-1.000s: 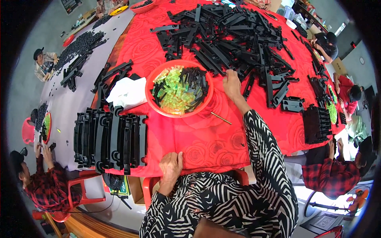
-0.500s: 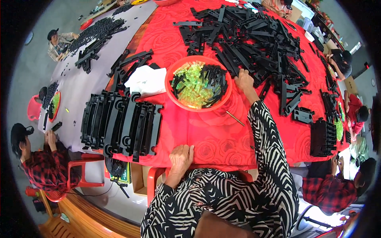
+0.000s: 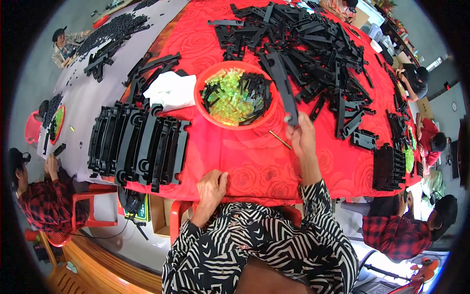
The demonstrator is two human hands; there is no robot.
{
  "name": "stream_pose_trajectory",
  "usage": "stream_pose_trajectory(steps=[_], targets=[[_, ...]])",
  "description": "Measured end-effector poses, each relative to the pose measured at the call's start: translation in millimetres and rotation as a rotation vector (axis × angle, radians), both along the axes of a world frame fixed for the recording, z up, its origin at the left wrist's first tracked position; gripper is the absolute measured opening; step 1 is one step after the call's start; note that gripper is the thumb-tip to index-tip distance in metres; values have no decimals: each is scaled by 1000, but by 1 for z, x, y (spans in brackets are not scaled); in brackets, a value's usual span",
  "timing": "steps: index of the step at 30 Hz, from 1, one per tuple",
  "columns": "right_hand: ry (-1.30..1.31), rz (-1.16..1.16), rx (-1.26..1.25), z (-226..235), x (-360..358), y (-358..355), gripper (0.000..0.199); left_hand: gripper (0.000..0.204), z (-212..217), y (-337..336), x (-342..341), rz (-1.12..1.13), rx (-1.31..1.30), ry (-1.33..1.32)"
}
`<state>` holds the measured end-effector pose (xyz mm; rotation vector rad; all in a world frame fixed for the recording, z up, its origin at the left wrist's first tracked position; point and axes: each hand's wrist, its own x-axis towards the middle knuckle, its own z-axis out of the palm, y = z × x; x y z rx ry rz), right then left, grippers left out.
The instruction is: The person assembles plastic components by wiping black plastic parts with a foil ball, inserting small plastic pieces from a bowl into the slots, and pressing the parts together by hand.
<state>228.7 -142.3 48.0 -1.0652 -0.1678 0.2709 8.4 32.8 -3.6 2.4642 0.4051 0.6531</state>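
My right hand holds a long black plastic bar by its near end. The bar is raised and tilted, between the round red basin and a large heap of similar black bars. My left hand rests at the near table edge, thumb apart from loosely bent fingers, holding nothing visible. In the basin lie yellow-green translucent pieces and small black strips. Left of the basin, several black bars stand in a row.
A white cloth or bag lies beside the basin. A thin brass-coloured rod is on the red tablecloth. More stacked black bars stand at the right edge. Other people work around the tables, including one in a red checked shirt.
My right hand has drawn back toward me from the heap, lifting a black bar. My left hand stays at the table edge, its thumb now showing more. The whole view has shifted slightly.
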Motion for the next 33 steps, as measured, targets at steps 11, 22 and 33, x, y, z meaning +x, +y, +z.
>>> stream_pose_trajectory(steps=[11,22,33], targets=[[592,731,406,-29,-129,28,33,44,37,4,13,-380,-1349,-169],[555,752,-2,-35,-148,44,28,36,38,-6,5,-380,-1677,-267],[-462,258,-599,-1,-43,51,10,14,7,10,-16,53,-1398,-124]])
